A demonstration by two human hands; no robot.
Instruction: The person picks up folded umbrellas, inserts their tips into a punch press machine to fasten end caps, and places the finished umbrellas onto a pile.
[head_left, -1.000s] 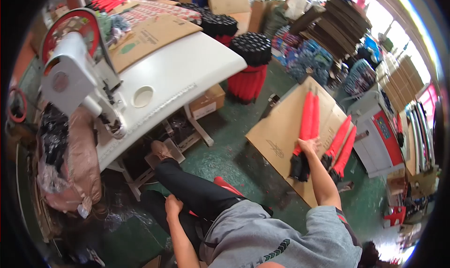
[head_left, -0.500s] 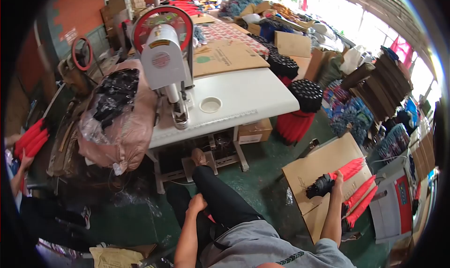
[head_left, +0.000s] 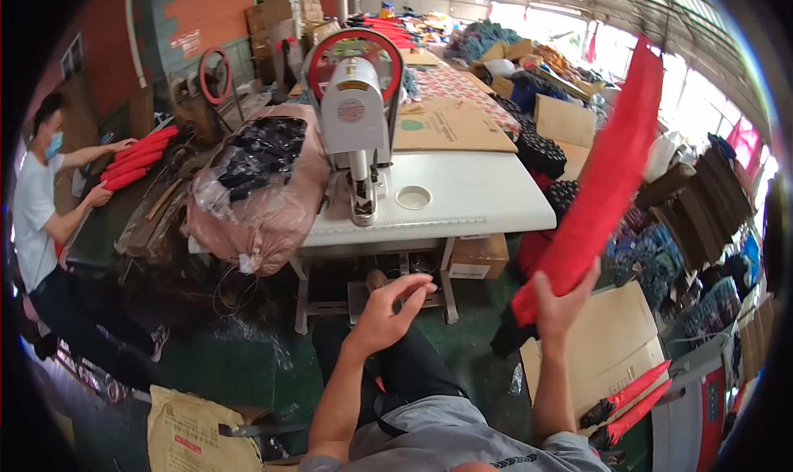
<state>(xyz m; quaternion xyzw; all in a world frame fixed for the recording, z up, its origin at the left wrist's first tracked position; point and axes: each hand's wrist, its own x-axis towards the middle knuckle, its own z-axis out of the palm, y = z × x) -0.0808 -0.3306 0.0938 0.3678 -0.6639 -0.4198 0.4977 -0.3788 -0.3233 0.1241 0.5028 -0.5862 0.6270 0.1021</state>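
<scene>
My right hand point(head_left: 564, 307) is wrapped round a folded red umbrella point(head_left: 607, 175) near its black lower end. The umbrella stands tilted upward to the right, its far tip high in the view. Over my lap, my left hand point(head_left: 388, 311) is raised with fingers apart and holds nothing. Two more red umbrellas point(head_left: 636, 393) lie on the cardboard point(head_left: 632, 332) at my right. In front of me is a white-topped machine table point(head_left: 487, 195), which carries a grey press-like machine point(head_left: 351, 109) with a red-rimmed wheel.
A pink sack point(head_left: 264, 232) with black plastic leans against the table's left side. At far left, a person point(head_left: 41, 208) holds several red umbrellas point(head_left: 140, 156). A yellow sack point(head_left: 186, 431) lies at lower left. Piled goods and stacked cardboard point(head_left: 702, 191) stand at right.
My right hand has lifted an umbrella off the cardboard and swung it up. My left hand has risen from my leg and opened. The view has turned left, showing more of the other person.
</scene>
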